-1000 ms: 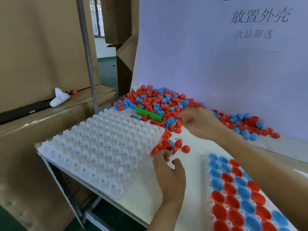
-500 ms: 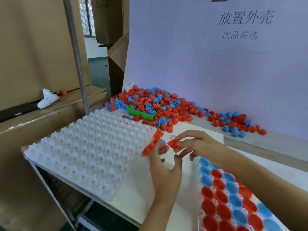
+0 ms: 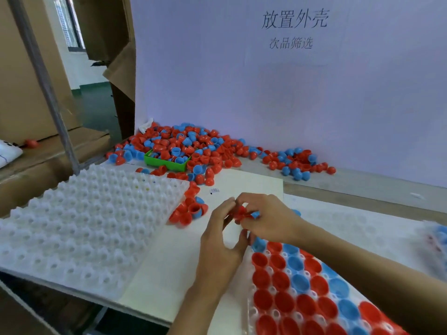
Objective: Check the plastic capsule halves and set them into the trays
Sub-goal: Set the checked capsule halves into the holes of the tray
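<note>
My right hand [image 3: 268,217] and my left hand [image 3: 221,234] meet above the white table. Between their fingertips they pinch red capsule halves [image 3: 239,212]; a bit of blue shows under the right fingers. Just below my hands begins the tray [image 3: 254,313] at the lower right, its cups filled with red and blue halves, open side up. A small cluster of loose halves [image 3: 191,210] lies to the left of my hands, beside the white tray [image 3: 79,228] whose cups hold nothing.
A big heap of red and blue halves [image 3: 193,148] lies against the white back board, around a green bin [image 3: 167,162]. A smaller heap [image 3: 297,163] sits to its right. A metal post [image 3: 46,85] and cardboard boxes stand at the left. My right forearm crosses the filled tray.
My right hand came back from the far heap with red halves and met my left hand, which lifted off the small cluster. The view shifted down and right.
</note>
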